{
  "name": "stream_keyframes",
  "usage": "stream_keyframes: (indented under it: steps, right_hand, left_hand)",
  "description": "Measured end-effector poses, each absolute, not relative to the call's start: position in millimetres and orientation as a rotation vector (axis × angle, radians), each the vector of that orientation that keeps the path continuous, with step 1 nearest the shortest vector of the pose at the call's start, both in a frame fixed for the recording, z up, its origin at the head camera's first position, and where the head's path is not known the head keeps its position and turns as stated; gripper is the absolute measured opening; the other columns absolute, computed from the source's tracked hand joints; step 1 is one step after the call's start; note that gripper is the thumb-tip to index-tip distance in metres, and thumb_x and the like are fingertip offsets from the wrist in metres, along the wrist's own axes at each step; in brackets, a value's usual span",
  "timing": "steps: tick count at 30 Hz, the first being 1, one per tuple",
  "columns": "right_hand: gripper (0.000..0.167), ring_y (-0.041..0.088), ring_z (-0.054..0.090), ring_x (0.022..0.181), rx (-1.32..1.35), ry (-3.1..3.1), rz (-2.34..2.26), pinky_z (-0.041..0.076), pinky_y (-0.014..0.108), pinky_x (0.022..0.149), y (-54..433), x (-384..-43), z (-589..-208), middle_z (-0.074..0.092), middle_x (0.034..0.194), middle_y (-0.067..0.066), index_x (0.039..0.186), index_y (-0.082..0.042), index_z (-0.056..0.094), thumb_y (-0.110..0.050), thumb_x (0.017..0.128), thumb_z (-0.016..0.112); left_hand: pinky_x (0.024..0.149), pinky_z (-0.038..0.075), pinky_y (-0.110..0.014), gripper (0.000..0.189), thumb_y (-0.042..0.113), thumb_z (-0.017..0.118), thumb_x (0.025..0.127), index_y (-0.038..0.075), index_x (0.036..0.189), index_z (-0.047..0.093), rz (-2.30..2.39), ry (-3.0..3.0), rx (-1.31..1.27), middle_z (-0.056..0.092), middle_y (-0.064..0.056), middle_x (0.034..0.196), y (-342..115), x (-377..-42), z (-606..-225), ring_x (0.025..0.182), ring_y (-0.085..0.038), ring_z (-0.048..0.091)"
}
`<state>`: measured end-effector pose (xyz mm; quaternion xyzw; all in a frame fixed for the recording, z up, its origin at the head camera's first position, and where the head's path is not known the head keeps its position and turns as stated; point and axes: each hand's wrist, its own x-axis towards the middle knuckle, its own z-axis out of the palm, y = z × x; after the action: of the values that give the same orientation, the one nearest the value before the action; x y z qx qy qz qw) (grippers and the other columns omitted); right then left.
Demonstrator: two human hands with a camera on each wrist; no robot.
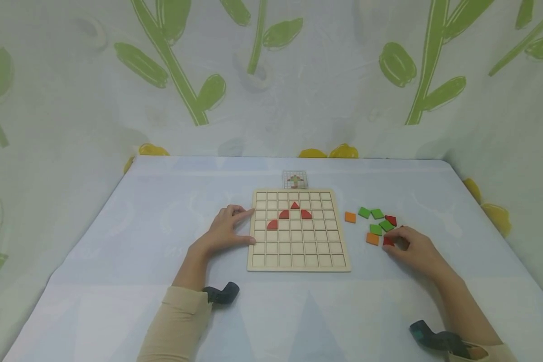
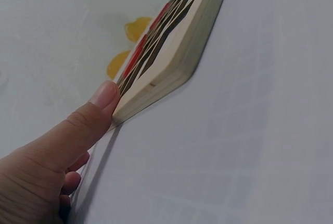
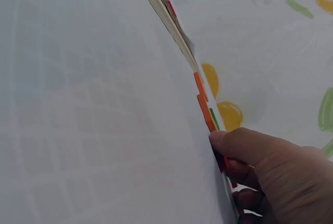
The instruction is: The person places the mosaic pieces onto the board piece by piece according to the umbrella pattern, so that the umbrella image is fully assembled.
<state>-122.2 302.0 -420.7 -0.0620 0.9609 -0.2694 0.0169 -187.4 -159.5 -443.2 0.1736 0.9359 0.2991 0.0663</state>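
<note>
A wooden grid board [image 1: 298, 260] lies flat on the table, with several red pieces set in its upper cells, among them a red triangle [image 1: 294, 205] and a red quarter-round [image 1: 272, 224]. Against the board's left edge rests my left hand [image 1: 223, 229], thumb and index finger extended and apart; the left wrist view shows the thumb [image 2: 104, 96] at the board's corner. To the right of the board, my right hand [image 1: 412, 247] pinches a red piece [image 1: 387, 242] at the table surface. Its exact shape is partly hidden by the fingers.
Around the right hand lie loose green tiles [image 1: 376, 230], orange tiles [image 1: 350, 217] and another red piece [image 1: 391, 220]. A small pattern card [image 1: 295, 179] sits just behind the board. A patterned cloth backdrop [image 1: 326, 100] rises beyond the table's far edge.
</note>
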Motion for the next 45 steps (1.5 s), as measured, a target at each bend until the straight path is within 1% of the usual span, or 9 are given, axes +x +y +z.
stream_keyframes:
  steps: [10,17,22,26,32,34,36,40,45]
  right_hand:
    - [0.031,0.031,0.053,0.101,-0.229,2.995,-0.861,0.046,0.053,0.089,292.6,-121.6,-415.7,0.061,0.108,0.015,0.111,-0.003,0.064,-0.017,0.084,0.070]
    - [0.026,0.031,0.054,0.099,-0.319,3.011,-0.904,0.045,0.053,0.090,288.1,-122.1,-415.4,0.061,0.105,0.014,0.106,-0.003,0.065,-0.010,0.082,0.070]
    - [0.026,0.029,0.054,0.097,-0.331,3.011,-0.923,0.045,0.053,0.090,281.1,-122.3,-413.4,0.061,0.101,0.012,0.106,-0.003,0.066,-0.010,0.081,0.071]
    - [0.025,0.026,0.054,0.092,-0.387,3.026,-0.941,0.046,0.053,0.089,275.8,-124.6,-412.8,0.062,0.095,0.009,0.104,-0.002,0.067,-0.007,0.080,0.072]
    - [0.025,0.023,0.056,0.089,-0.491,3.069,-0.930,0.049,0.049,0.085,270.0,-130.6,-415.5,0.065,0.094,0.008,0.102,-0.002,0.068,-0.004,0.078,0.074]
    - [0.025,0.021,0.055,0.088,-0.509,3.084,-0.910,0.051,0.045,0.084,267.7,-132.3,-416.1,0.065,0.094,0.006,0.102,-0.003,0.068,-0.005,0.077,0.074]
    - [0.025,0.018,0.055,0.085,-0.530,3.097,-0.906,0.053,0.037,0.080,265.1,-134.0,-416.6,0.065,0.093,0.005,0.101,-0.004,0.069,-0.005,0.076,0.075]
    - [0.024,0.015,0.051,0.079,-0.573,3.110,-0.905,0.047,0.023,0.069,259.4,-137.0,-416.9,0.066,0.091,0.004,0.099,-0.006,0.069,-0.006,0.075,0.076]
    - [0.024,0.016,0.051,0.082,-0.542,3.080,-0.922,0.047,0.021,0.069,253.3,-139.5,-415.4,0.064,0.092,0.003,0.100,-0.007,0.069,-0.009,0.077,0.076]
  left_hand:
    - [0.097,0.034,-0.046,0.086,0.050,0.078,0.070,0.021,0.144,0.042,0.886,2.821,0.528,0.040,-0.007,0.130,-159.3,-187.7,-440.9,0.116,-0.026,0.036]
    - [0.098,0.033,-0.046,0.087,0.051,0.077,0.070,0.022,0.144,0.042,0.883,2.817,0.521,0.039,-0.007,0.131,-159.3,-187.2,-441.2,0.116,-0.025,0.035]
    - [0.097,0.034,-0.045,0.087,0.052,0.077,0.070,0.022,0.144,0.042,0.885,2.820,0.518,0.039,-0.006,0.131,-159.3,-187.3,-441.3,0.116,-0.025,0.036]
    - [0.096,0.034,-0.045,0.087,0.052,0.078,0.069,0.022,0.144,0.042,0.890,2.818,0.518,0.040,-0.006,0.130,-159.6,-187.2,-441.5,0.115,-0.025,0.036]
    - [0.097,0.033,-0.046,0.087,0.052,0.077,0.070,0.022,0.144,0.042,0.881,2.823,0.523,0.040,-0.007,0.130,-160.1,-188.0,-441.7,0.115,-0.025,0.035]
    - [0.098,0.033,-0.046,0.087,0.052,0.077,0.070,0.022,0.144,0.042,0.879,2.823,0.521,0.040,-0.007,0.130,-160.4,-188.1,-441.6,0.116,-0.026,0.035]
    - [0.098,0.033,-0.046,0.086,0.051,0.077,0.070,0.022,0.144,0.043,0.880,2.823,0.519,0.040,-0.007,0.130,-160.7,-187.8,-441.3,0.116,-0.026,0.036]
    - [0.096,0.034,-0.045,0.087,0.050,0.078,0.070,0.021,0.143,0.043,0.880,2.831,0.523,0.040,-0.007,0.129,-162.0,-186.1,-441.3,0.114,-0.025,0.037]
    - [0.096,0.034,-0.045,0.087,0.051,0.077,0.070,0.023,0.144,0.042,0.889,2.822,0.530,0.040,-0.006,0.130,-161.0,-186.8,-443.3,0.115,-0.025,0.036]
